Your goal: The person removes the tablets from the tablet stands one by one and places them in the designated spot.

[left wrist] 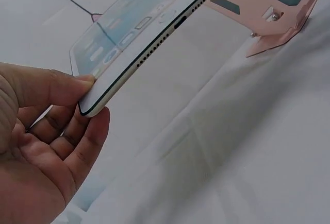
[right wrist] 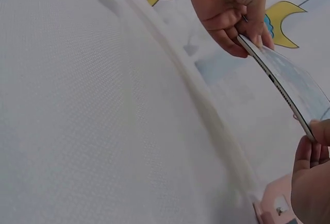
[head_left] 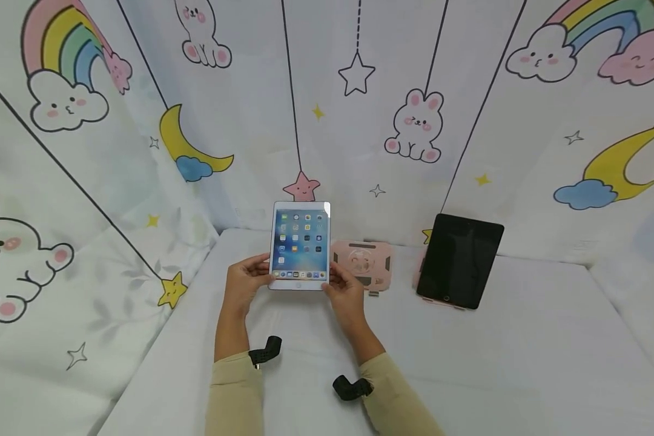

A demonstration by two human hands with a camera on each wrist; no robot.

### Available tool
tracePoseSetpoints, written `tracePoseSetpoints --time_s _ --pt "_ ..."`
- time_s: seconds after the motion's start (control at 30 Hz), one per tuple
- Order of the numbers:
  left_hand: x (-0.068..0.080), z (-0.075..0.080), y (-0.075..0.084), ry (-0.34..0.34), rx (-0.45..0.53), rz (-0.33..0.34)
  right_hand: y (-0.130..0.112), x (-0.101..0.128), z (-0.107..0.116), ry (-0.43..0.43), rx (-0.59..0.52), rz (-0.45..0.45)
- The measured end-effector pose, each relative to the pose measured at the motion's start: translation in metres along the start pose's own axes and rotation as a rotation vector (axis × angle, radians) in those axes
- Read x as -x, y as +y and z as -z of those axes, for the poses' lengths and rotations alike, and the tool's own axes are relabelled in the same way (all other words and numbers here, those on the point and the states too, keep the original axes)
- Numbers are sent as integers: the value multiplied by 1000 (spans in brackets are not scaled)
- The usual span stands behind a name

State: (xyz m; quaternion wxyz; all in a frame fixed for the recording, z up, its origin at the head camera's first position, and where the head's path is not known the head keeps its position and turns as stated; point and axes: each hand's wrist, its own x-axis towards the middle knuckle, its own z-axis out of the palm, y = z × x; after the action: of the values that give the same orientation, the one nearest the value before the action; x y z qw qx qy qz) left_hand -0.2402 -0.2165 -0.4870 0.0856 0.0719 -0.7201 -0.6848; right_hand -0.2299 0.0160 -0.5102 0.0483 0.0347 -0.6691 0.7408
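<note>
At frame centre we pinch the lit tablet (head_left: 300, 247) by its lower corners, left hand (head_left: 243, 283) and right hand (head_left: 345, 292) with fingers curled around the edges, keeping it level and clear of the white worktop (head_left: 523, 339) beside the pink stand (head_left: 362, 264).

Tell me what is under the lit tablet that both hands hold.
The lit tablet hangs clear of the white cloth, which lies bare beneath it. The left hand and right hand pinch its lower corners. Its back cannot be seen.
</note>
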Motion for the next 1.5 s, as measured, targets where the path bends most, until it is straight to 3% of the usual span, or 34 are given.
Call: tracePoseSetpoints --time_s 0.2,0.43,0.6,0.83,1.03,1.23,1.5 --pt "-2 6 -4 29 -83 84 11 -4 -7 -2 36 -68" --pt "-5 8 -11 58 -192 236 19 -5 -16 50 120 -196" --pt "-5 7 -14 79 -228 275 19 -3 -21 66 174 -252" --pt "-5 4 -17 106 -274 292 12 -2 -27 62 224 -289" --pt "-5 1 -20 104 -354 296 6 -4 -31 41 396 -293" --pt "-3 -8 -21 117 -504 233 6 -7 -30 -1 563 -258" --pt "-1 -19 -19 146 -671 173 7 -9 -28 -90 665 -239"
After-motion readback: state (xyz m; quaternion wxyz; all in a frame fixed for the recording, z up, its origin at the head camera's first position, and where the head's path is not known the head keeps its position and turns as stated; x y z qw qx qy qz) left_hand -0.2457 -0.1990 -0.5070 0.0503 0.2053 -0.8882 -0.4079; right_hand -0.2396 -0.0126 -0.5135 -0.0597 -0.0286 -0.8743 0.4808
